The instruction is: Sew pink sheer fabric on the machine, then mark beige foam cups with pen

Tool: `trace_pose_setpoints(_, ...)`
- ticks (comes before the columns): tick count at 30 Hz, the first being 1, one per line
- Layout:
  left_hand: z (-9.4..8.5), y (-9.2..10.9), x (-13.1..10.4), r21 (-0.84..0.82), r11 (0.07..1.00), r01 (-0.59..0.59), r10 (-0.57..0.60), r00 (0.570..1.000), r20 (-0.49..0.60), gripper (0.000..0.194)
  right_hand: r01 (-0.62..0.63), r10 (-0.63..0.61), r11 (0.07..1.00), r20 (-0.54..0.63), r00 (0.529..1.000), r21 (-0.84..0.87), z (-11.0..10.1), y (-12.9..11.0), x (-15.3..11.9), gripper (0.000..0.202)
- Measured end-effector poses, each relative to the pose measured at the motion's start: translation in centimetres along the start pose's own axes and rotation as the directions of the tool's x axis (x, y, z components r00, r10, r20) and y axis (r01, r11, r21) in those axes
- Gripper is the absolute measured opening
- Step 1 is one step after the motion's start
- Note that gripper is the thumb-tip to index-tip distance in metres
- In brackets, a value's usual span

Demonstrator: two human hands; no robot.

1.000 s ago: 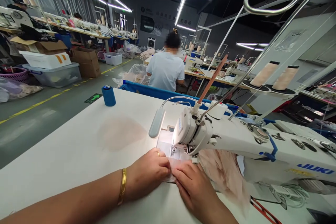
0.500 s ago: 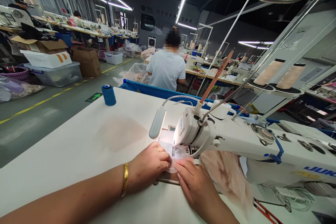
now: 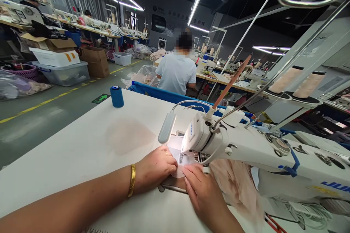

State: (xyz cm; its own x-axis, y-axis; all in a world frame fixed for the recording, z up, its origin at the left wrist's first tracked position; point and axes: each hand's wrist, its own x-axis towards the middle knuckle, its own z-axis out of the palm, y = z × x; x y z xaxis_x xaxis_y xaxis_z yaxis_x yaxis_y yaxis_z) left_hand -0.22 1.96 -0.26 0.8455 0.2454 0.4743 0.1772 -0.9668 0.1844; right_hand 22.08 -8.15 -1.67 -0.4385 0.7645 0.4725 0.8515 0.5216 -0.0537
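A white sewing machine (image 3: 202, 136) stands over the table, its lit needle area just beyond my fingertips. Pale sheer fabric (image 3: 179, 171) lies under the presser foot (image 3: 182, 158). My left hand (image 3: 157, 167), with a gold bracelet at the wrist, has its fingers curled and pinched on the fabric's left side. On the near right side, my right hand (image 3: 203, 193) grips the fabric edge between thumb and fingers, though the fingertips partly hide it. Bunched peach fabric (image 3: 235, 178) hangs beneath the machine arm, right of my right hand.
A blue thread cone (image 3: 117, 97) stands at the table's far left corner. The lamp (image 3: 167, 127) hangs close above my left hand. Two peach thread cones (image 3: 308, 84) sit on the stand at right. A co-worker in a light shirt (image 3: 176, 72) sits ahead.
The view has turned slightly left, so the surroundings appear shifted right. Both hands stay on the fabric by the presser foot, nearly in the same place. Ruler markings now show at the bottom edge.
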Motion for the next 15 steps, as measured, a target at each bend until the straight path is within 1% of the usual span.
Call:
trace_pose_setpoints(5,-0.1,-0.4,0.4,0.038,0.999,0.020,-0.021,1.000,0.018,0.029,-0.042,0.042,0.999,-0.005,0.999,0.009,0.9,0.6,-0.4,0.042)
trace_pose_setpoints(11,-0.1,-0.9,0.6,0.064,0.997,0.040,-0.039,0.999,-0.019,0.031,-0.069,0.069,0.998,-0.009,0.998,0.008,1.6,0.8,-0.3,0.044)
trace_pose_setpoints(15,0.1,-1.1,0.6,0.067,0.996,0.051,-0.050,0.999,-0.019,0.030,-0.070,0.070,0.998,-0.007,0.998,0.001,1.7,0.8,-0.3,0.046)
